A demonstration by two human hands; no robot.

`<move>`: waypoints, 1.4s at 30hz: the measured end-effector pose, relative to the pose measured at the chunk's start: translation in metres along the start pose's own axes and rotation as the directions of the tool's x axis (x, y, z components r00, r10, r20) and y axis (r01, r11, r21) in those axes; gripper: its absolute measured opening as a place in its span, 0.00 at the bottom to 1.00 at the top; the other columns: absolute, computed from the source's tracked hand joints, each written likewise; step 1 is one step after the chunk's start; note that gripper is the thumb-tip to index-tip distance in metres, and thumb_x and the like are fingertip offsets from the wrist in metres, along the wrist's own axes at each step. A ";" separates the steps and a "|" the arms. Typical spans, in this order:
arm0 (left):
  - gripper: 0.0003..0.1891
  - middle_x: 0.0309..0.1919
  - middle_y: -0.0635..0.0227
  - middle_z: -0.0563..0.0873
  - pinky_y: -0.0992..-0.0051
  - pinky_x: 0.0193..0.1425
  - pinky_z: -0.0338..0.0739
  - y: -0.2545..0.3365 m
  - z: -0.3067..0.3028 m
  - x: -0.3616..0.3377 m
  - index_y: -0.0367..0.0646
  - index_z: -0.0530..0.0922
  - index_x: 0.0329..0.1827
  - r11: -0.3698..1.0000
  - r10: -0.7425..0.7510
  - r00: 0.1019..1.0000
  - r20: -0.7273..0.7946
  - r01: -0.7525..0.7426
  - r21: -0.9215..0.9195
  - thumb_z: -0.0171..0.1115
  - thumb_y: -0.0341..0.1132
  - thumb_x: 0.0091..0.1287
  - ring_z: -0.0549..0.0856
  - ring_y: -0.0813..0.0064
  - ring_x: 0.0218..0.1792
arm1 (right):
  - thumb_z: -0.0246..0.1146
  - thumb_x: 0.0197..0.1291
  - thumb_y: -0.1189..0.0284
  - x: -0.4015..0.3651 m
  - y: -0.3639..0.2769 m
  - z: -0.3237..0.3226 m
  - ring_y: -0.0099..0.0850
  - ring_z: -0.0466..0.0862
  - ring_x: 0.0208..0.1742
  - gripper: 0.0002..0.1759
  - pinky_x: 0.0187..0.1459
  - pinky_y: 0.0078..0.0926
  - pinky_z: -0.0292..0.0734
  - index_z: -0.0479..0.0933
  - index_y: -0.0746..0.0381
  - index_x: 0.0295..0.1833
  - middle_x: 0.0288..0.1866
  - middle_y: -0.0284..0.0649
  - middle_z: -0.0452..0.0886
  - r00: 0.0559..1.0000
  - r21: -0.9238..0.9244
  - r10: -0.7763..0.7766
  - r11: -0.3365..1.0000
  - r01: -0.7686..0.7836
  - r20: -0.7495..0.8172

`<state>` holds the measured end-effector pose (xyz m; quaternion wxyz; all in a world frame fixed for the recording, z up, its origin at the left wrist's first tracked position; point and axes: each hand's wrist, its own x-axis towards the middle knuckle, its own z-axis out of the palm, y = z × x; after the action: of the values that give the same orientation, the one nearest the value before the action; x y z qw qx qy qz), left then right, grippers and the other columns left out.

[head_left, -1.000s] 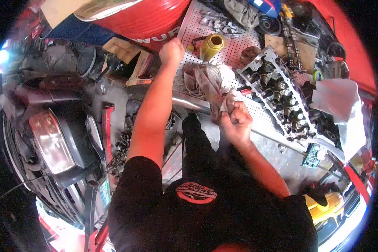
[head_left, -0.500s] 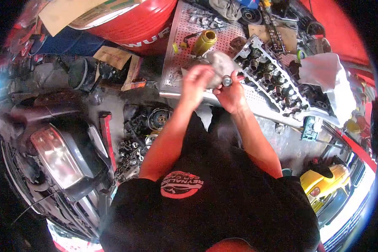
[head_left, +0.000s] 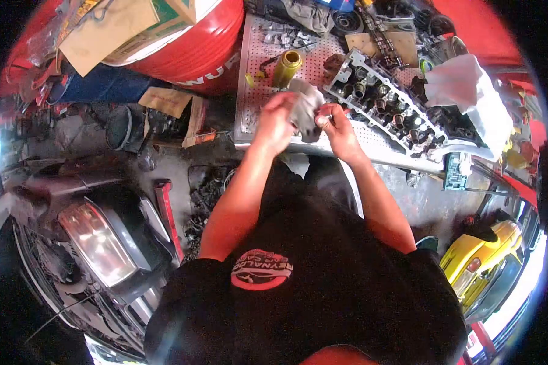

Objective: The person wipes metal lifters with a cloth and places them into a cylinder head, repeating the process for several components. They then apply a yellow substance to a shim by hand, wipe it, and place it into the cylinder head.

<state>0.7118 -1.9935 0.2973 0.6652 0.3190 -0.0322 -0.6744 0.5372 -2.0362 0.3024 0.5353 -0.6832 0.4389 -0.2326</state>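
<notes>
My left hand is closed on a grey rag, which hangs bunched between my hands over the bench's front edge. My right hand pinches a small round metal part with thumb and fingers; the fingers now hide most of it. The rag's right side lies against those fingertips. Just beyond the rag, a gold-coloured can or bottle stands upright. To the right of my right hand lies a cylinder head with several round metal parts in its bores.
The perforated metal bench also carries small metal parts, a chain and a white plastic sheet. A red drum stands at the bench's left. A car headlight is at lower left, a yellow car part at right.
The rag has moved over to the right hand's fingertips. The right hand has turned, and the round metal part that showed above its fingers is now mostly covered. The view has shifted slightly.
</notes>
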 end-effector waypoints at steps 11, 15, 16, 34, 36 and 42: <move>0.05 0.28 0.70 0.87 0.77 0.34 0.77 -0.037 0.015 0.016 0.36 0.84 0.38 0.676 0.317 0.947 -0.042 -0.195 0.711 0.64 0.30 0.67 0.82 0.79 0.29 | 0.68 0.54 0.71 -0.012 -0.012 0.013 0.42 0.75 0.53 0.20 0.58 0.37 0.70 0.76 0.70 0.51 0.53 0.48 0.76 0.894 -0.511 -0.422 0.807 0.296 -0.150; 0.06 0.37 0.67 0.85 0.74 0.41 0.80 -0.040 -0.003 0.026 0.38 0.80 0.47 0.996 0.010 0.972 -0.234 0.012 0.093 0.58 0.28 0.71 0.83 0.78 0.35 | 0.64 0.66 0.66 -0.006 -0.009 0.032 0.22 0.81 0.39 0.13 0.42 0.20 0.78 0.80 0.64 0.49 0.46 0.32 0.83 0.909 0.758 0.388 0.636 -0.145 -0.152; 0.07 0.39 0.67 0.86 0.74 0.46 0.80 -0.033 0.004 0.023 0.38 0.80 0.49 0.997 0.036 0.983 -0.178 -0.023 0.074 0.59 0.28 0.71 0.84 0.78 0.38 | 0.61 0.69 0.65 -0.002 -0.011 0.027 0.26 0.79 0.53 0.15 0.57 0.29 0.74 0.79 0.63 0.55 0.50 0.36 0.83 0.870 0.832 0.486 0.516 -0.204 -0.088; 0.32 0.52 0.54 0.81 0.64 0.60 0.75 -0.052 0.002 -0.009 0.40 0.73 0.63 0.415 0.253 0.954 0.162 -0.259 0.872 0.61 0.15 0.51 0.80 0.53 0.53 | 0.43 0.71 0.61 0.003 0.057 0.054 0.50 0.79 0.54 0.24 0.58 0.40 0.71 0.77 0.67 0.52 0.54 0.59 0.79 0.817 0.483 0.529 0.791 -0.376 -0.229; 0.38 0.61 0.48 0.74 0.62 0.65 0.71 -0.038 0.017 -0.014 0.41 0.64 0.71 0.261 0.163 0.961 0.224 -0.261 0.929 0.61 0.16 0.53 0.76 0.49 0.60 | 0.45 0.70 0.61 0.002 0.046 0.030 0.50 0.81 0.50 0.23 0.55 0.41 0.73 0.77 0.69 0.49 0.48 0.59 0.81 0.836 0.464 0.546 0.754 -0.466 -0.048; 0.38 0.64 0.50 0.73 0.59 0.67 0.70 -0.018 0.032 -0.012 0.41 0.61 0.73 -0.397 -0.138 0.925 0.355 -0.380 0.835 0.58 0.17 0.55 0.74 0.50 0.64 | 0.43 0.69 0.66 0.005 0.080 0.050 0.55 0.82 0.47 0.21 0.52 0.40 0.75 0.78 0.68 0.47 0.44 0.59 0.82 0.957 0.135 0.219 0.971 -0.196 -0.189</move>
<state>0.6798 -1.9926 0.3189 0.1585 0.6094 -0.7159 -0.3016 0.5505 -2.0172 0.2107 0.5478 -0.5741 0.5462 -0.2683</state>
